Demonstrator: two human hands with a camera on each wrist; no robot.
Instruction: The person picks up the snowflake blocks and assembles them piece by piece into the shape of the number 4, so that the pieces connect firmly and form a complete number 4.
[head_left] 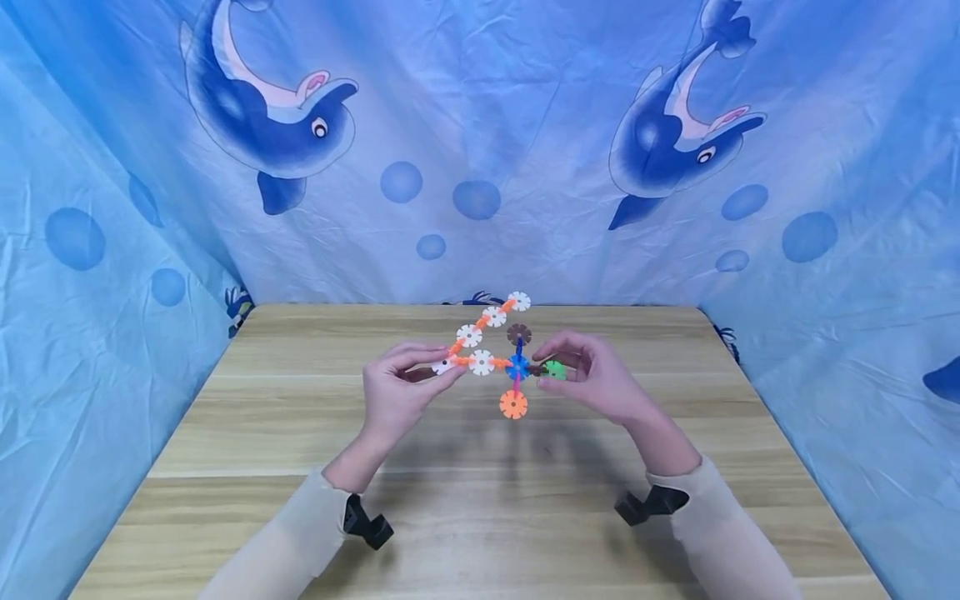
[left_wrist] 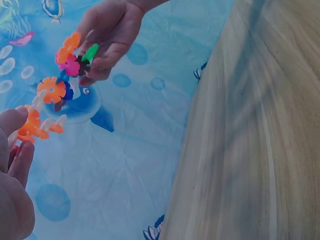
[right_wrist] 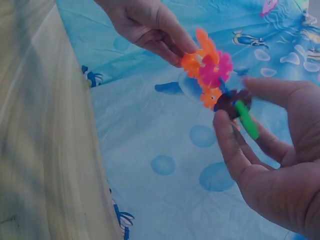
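Observation:
A chain of notched snowflake building discs is held up above the table between both hands. My left hand [head_left: 405, 387] pinches it between thumb and fingers at the corner where two rows of white discs [head_left: 482, 362] and orange discs meet. Near its right end a blue disc [head_left: 517, 367] carries a brown disc above, and a pink disc [right_wrist: 216, 69] with an orange disc [head_left: 513, 405] below. My right hand [head_left: 592, 379] pinches another brown disc [right_wrist: 232, 103] at the blue one's right side. A green disc [right_wrist: 247, 120] joined to that brown one sits between the fingers, partly hidden.
Underneath is a wood-grain table [head_left: 480, 517], with shadows of the hands on it. A blue cloth [head_left: 525, 108] printed with dolphins and bubbles hangs behind and along both sides. Black camera mounts [head_left: 367, 522] are on both wrists.

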